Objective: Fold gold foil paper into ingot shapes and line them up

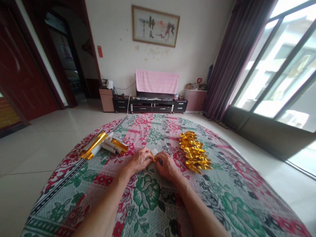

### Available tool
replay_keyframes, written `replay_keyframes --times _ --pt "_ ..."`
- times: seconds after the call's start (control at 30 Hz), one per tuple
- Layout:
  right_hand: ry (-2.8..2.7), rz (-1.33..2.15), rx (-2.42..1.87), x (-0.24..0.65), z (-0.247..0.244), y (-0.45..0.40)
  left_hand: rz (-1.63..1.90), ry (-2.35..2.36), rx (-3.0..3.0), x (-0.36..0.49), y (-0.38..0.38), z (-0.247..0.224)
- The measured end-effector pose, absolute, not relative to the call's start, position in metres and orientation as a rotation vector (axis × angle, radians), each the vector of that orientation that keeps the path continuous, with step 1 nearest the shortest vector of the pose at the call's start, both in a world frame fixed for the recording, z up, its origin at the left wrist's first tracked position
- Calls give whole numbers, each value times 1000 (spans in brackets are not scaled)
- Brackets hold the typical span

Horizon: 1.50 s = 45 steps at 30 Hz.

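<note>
My left hand and my right hand meet over the middle of the table. Between their fingertips they pinch a small piece of gold foil paper, its white side partly showing above. My fingers cover most of it. Right of my hands lies a row of folded gold foil paper pieces with pointed ends, set close against one another. To the left rests a loose stack of gold and white foil paper sheets, some of them curled.
The round table wears a flowered cloth in red, green and grey. Beyond it, a low black cabinet and a pink cloth over a screen stand at the wall. Purple curtains and a window are at right.
</note>
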State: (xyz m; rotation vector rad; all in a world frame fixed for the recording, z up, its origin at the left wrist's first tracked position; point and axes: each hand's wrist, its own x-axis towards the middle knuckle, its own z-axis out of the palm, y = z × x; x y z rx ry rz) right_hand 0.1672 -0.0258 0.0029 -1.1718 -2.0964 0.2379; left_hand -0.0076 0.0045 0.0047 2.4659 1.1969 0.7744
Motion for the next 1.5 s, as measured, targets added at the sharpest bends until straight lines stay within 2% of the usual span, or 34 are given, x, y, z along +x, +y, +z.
replay_keyframes --times 1.5 --pt "-1974 334 -1108 179 3 -26 873 1582 2536 12 6 -9"
